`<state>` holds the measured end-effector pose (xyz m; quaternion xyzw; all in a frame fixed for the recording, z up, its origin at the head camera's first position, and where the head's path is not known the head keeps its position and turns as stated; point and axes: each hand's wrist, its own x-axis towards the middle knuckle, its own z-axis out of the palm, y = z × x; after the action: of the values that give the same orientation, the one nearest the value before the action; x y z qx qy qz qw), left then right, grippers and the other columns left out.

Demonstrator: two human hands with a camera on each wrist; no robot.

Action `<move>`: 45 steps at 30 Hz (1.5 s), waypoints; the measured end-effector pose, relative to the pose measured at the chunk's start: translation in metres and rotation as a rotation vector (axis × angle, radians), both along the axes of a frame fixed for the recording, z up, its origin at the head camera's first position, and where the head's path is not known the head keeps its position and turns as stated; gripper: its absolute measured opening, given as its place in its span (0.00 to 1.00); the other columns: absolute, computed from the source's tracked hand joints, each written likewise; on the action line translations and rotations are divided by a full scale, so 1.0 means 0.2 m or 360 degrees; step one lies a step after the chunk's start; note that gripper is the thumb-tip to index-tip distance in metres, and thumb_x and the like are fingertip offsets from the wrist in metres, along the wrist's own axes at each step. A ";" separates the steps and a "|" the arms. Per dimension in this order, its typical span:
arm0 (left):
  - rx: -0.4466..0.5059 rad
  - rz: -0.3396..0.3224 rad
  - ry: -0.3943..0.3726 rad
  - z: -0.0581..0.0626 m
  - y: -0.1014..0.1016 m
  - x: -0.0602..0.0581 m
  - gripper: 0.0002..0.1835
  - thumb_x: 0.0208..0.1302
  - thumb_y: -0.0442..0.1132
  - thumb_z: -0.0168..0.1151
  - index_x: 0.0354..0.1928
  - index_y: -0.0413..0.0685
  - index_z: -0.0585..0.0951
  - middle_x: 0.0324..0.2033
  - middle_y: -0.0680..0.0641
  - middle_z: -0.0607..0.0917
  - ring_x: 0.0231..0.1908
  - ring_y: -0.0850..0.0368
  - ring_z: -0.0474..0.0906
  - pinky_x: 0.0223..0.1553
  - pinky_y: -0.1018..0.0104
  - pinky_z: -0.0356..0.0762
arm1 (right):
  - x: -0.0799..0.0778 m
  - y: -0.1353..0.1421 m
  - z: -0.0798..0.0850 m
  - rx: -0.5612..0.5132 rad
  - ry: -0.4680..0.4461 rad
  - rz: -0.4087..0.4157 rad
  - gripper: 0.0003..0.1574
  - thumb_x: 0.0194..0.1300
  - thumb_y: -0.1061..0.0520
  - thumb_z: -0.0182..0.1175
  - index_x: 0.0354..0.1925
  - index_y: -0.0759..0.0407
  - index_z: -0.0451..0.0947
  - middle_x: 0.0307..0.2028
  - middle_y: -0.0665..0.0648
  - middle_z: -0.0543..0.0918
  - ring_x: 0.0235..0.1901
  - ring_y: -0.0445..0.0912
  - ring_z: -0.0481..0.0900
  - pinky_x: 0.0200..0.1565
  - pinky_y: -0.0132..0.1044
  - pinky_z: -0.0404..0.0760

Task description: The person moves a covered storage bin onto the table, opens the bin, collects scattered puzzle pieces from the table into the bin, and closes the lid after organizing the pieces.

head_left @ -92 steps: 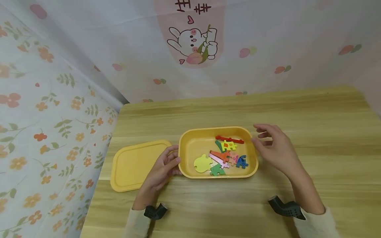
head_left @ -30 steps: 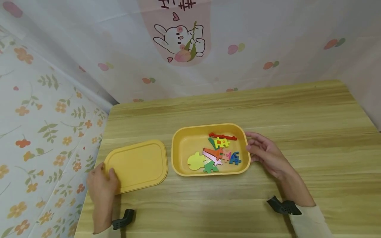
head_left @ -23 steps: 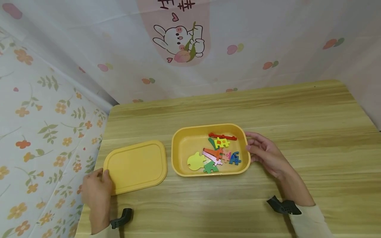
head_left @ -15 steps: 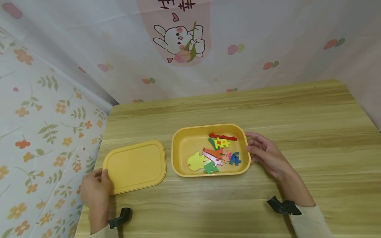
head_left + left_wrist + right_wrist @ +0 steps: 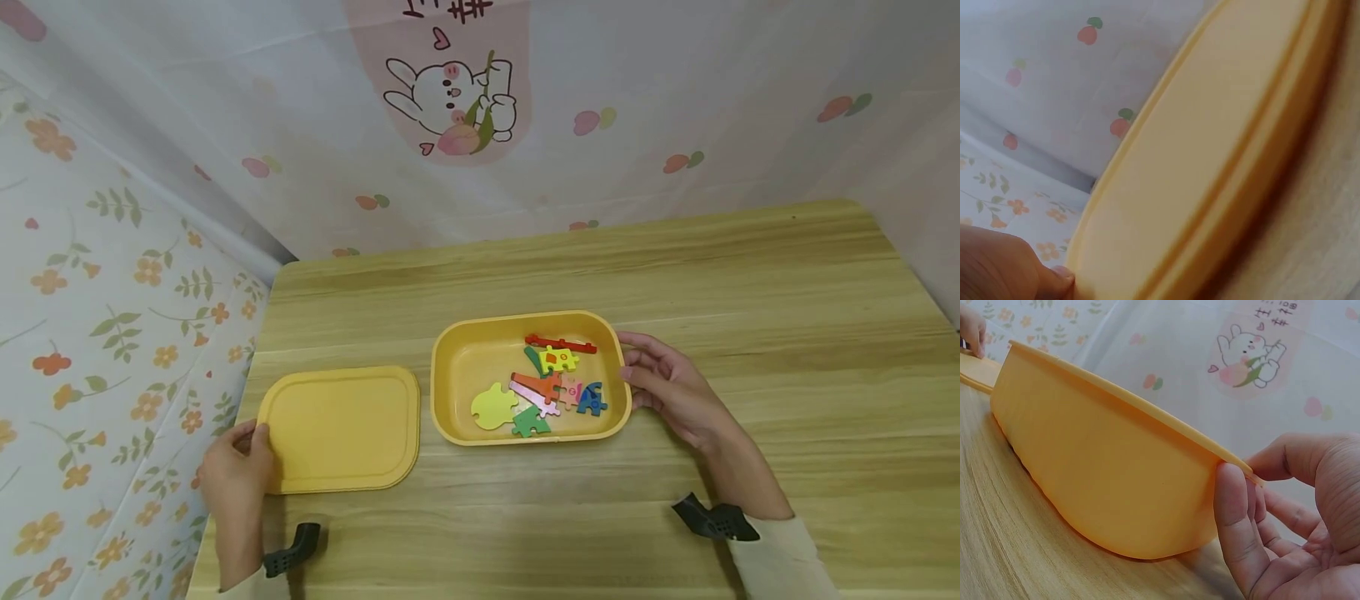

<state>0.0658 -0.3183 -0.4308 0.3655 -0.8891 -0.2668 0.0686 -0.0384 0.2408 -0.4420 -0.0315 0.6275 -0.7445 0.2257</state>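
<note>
A yellow plastic box (image 5: pixel 465 333) stands on the table, with several colourful puzzle pieces (image 5: pixel 495 407) lying mostly in its right half. My right hand (image 5: pixel 675 396) holds the box's right end, thumb and fingers at the rim and outer wall in the right wrist view. Left of the box is its flat yellow lid (image 5: pixel 341 429), turned almost square to the table's front. My left hand (image 5: pixel 238 467) pinches the lid's left edge, and a fingertip on that edge shows in the left wrist view. The fingers under the lid are hidden.
The wood-grain table (image 5: pixel 540 517) reaches back to a white printed curtain (image 5: pixel 637 83). A flowered curtain (image 5: pixel 135 333) hangs close beside the left hand. A dark wrist mount (image 5: pixel 716 517) sits on the right forearm, another on the left.
My left hand has gone from the box's left end to the lid's left edge, and the lid has swung straighter. My right hand has come onto the box's right end.
</note>
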 end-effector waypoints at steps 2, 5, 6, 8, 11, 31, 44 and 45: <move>-0.0007 -0.0007 0.0015 0.00 0.00 0.00 0.22 0.79 0.45 0.56 0.60 0.34 0.84 0.51 0.29 0.88 0.46 0.38 0.85 0.57 0.39 0.71 | 0.00 0.00 0.00 -0.0010 0.0007 0.0002 0.29 0.79 0.63 0.59 0.73 0.53 0.68 0.45 0.48 0.82 0.36 0.37 0.84 0.34 0.31 0.90; 0.0024 -0.0055 0.0032 -0.01 0.00 0.00 0.21 0.79 0.44 0.57 0.60 0.33 0.83 0.51 0.29 0.88 0.32 0.67 0.81 0.55 0.58 0.77 | 0.00 0.01 0.00 -0.0018 0.0016 0.0004 0.29 0.79 0.63 0.59 0.73 0.53 0.68 0.45 0.48 0.82 0.36 0.37 0.84 0.34 0.31 0.90; 0.0049 -0.0079 0.0027 0.00 -0.01 0.00 0.22 0.79 0.44 0.57 0.61 0.33 0.83 0.52 0.29 0.88 0.31 0.74 0.77 0.50 0.68 0.78 | 0.00 0.01 0.00 -0.0017 0.0019 0.0007 0.29 0.79 0.63 0.59 0.73 0.53 0.68 0.45 0.48 0.82 0.36 0.37 0.84 0.34 0.31 0.90; 0.0132 -0.0145 0.0007 0.01 -0.02 0.00 0.23 0.81 0.44 0.55 0.64 0.31 0.80 0.56 0.28 0.86 0.34 0.77 0.75 0.40 0.85 0.73 | 0.00 0.01 0.00 -0.0014 0.0021 0.0011 0.29 0.79 0.63 0.59 0.73 0.53 0.68 0.45 0.48 0.82 0.36 0.37 0.84 0.34 0.31 0.90; 0.0345 -0.0270 -0.0092 0.03 -0.05 0.02 0.29 0.84 0.46 0.48 0.72 0.29 0.72 0.64 0.26 0.79 0.49 0.66 0.78 0.35 0.94 0.67 | 0.00 0.01 0.00 -0.0012 0.0020 0.0013 0.29 0.79 0.63 0.59 0.73 0.53 0.67 0.45 0.48 0.82 0.36 0.37 0.84 0.34 0.31 0.90; 0.1504 -0.0303 0.0342 0.02 -0.17 0.10 0.40 0.81 0.42 0.57 0.85 0.44 0.50 0.48 0.75 0.86 0.49 0.79 0.84 0.41 0.82 0.85 | -0.01 0.00 -0.01 -0.0038 0.0008 0.0023 0.29 0.78 0.64 0.59 0.73 0.53 0.67 0.45 0.49 0.82 0.36 0.37 0.84 0.34 0.31 0.90; 0.1956 -0.0460 0.0699 0.04 -0.07 0.07 0.29 0.83 0.32 0.49 0.81 0.55 0.64 0.57 0.60 0.88 0.54 0.65 0.88 0.50 0.72 0.89 | -0.01 0.00 0.00 -0.0015 -0.0004 0.0020 0.30 0.78 0.63 0.60 0.73 0.54 0.67 0.46 0.50 0.81 0.36 0.38 0.84 0.34 0.32 0.90; 0.1959 -0.0474 0.0684 0.04 -0.05 0.07 0.29 0.83 0.33 0.49 0.81 0.55 0.64 0.57 0.60 0.89 0.54 0.64 0.88 0.50 0.71 0.89 | -0.01 0.00 0.00 -0.0016 -0.0006 0.0020 0.30 0.78 0.63 0.60 0.73 0.54 0.67 0.46 0.50 0.81 0.37 0.38 0.84 0.34 0.32 0.90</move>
<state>0.0791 -0.3288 -0.4220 0.1499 -0.5822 -0.7990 -0.0145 -0.0396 0.2415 -0.4426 -0.0352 0.6231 -0.7462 0.2316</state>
